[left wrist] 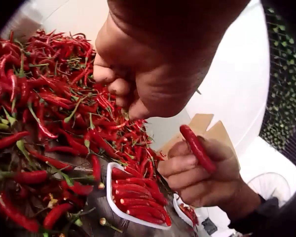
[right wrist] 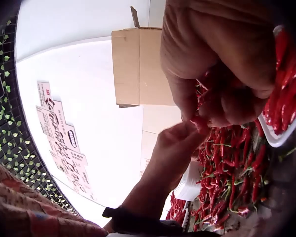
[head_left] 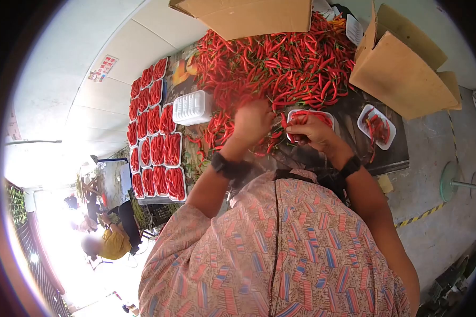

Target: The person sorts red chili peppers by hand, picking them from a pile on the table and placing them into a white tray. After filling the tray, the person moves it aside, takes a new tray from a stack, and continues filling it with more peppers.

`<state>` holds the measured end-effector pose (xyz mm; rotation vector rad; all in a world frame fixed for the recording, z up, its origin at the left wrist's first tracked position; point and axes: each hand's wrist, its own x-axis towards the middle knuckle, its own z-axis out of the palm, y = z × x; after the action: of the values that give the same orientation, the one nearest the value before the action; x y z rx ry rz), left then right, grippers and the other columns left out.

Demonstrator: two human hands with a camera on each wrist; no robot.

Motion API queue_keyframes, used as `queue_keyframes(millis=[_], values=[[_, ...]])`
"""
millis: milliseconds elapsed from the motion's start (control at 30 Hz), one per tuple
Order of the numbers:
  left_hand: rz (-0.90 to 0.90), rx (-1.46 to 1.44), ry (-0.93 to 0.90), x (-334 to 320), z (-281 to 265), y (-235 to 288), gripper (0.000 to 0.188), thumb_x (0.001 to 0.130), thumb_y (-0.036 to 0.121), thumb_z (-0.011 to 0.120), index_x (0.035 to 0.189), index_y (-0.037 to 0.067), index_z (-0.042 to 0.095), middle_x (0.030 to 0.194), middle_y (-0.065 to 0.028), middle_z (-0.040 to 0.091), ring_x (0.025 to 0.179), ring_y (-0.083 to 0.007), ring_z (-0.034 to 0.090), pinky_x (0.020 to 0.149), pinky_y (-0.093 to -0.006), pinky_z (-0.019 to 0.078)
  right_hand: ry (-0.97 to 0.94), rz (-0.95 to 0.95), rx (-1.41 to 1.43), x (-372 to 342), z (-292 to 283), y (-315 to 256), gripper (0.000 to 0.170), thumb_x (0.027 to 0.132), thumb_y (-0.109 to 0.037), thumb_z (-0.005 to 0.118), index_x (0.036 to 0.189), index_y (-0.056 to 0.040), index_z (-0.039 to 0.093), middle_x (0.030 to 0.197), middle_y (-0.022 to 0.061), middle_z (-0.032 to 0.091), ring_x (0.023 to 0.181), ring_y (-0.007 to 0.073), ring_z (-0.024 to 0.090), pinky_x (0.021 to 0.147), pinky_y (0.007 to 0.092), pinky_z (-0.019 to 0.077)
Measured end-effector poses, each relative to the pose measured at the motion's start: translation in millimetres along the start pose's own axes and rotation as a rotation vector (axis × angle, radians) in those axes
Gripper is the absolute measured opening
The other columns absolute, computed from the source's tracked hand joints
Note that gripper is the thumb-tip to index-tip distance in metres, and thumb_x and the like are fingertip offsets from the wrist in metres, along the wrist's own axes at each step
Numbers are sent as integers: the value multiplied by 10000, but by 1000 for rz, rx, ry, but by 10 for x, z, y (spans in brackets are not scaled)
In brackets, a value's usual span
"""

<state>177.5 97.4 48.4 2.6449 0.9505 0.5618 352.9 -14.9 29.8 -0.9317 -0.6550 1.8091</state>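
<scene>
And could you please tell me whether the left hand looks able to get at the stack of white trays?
Probably yes: the stack of white trays stands near the left hand, and only low-lying red chillies seem to lie between them, so nothing tall appears to block it.

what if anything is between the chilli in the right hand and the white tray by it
Nothing visible but the right hand itself, which holds the chilli; the white tray lies close by, uncovered. The left hand is off to the tray's left.
</scene>
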Motion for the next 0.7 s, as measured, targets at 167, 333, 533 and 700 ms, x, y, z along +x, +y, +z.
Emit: queue_keyframes(millis=[167, 333, 533, 700], values=[[-123, -365, -624, -205, -347, -287, 189, 753, 223, 675, 841, 58, 652, 772, -134, 648, 749, -323, 636, 668, -395, 500, 106, -58, 118, -94, -111, -59, 93, 885, -137, 565, 912, -62, 615, 744, 36, 612, 614, 87, 535, 483, 203, 366], [-134, -164, -461, -343, -85, -294, 212, 760, 225, 699, 890, 61, 667, 851, -120, 658, 730, -231, 658, 652, -339, 517, 33, -41, 290, -26, -124, -44, 125, 887, -159, 542, 812, -72, 592, 695, 48, 581, 620, 126, 561, 543, 235, 424], [-69, 86, -349, -396, 410, -363, 241, 754, 251, 688, 930, 87, 678, 863, -152, 651, 778, -294, 654, 671, -386, 521, 57, -52, 288, -39, -146, -5, 174, 923, -131, 514, 1026, -18, 596, 867, 107, 644, 740, 166, 633, 525, 235, 467], [28, -212, -284, -278, 264, -332, 187, 786, 229, 700, 904, 84, 706, 797, -105, 649, 715, -247, 646, 646, -351, 506, 149, -40, 264, -75, -156, 21, 162, 913, -114, 583, 1046, -25, 608, 823, 71, 651, 688, 147, 644, 485, 228, 468]])
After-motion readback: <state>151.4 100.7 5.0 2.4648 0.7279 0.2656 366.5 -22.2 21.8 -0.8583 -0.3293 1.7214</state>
